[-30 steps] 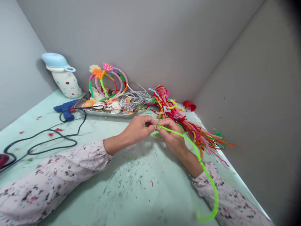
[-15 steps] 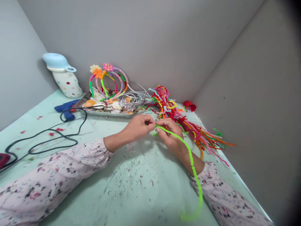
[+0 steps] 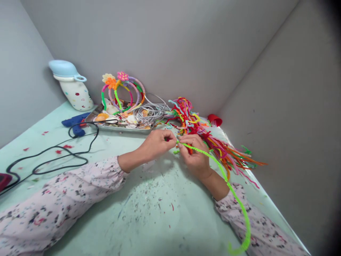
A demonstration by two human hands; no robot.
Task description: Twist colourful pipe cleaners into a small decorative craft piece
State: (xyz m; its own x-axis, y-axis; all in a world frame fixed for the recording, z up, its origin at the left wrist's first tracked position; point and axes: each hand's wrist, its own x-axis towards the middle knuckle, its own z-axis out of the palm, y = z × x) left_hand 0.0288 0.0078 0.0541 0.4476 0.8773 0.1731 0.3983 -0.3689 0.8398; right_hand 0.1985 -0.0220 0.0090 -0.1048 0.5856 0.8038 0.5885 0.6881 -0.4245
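Note:
A bright green pipe cleaner (image 3: 225, 175) runs from my fingertips over my right wrist, its hooked free end hanging near the bottom of the view. My left hand (image 3: 158, 144) pinches at its near end, thumb against forefinger. Close beside it, my right hand (image 3: 195, 154) pinches the same pipe cleaner between thumb and fingers. The two sets of fingertips almost meet. What exactly lies between them is small and partly hidden. Just behind my right hand lies a pile of coloured pipe cleaners (image 3: 210, 142).
A metal tray (image 3: 125, 129) holds shell-like pieces, coiled grey wire (image 3: 151, 113) and flower-topped hoops (image 3: 117, 94). Left of it lie a blue glue gun (image 3: 76, 122) and a looping black cord (image 3: 58, 146). A white bottle (image 3: 76, 94) and a red cup (image 3: 215, 120) stand by the walls.
The green pipe cleaner's hanging end has swung to the right, across my right forearm. My right hand has turned slightly, while my left hand stays almost in place.

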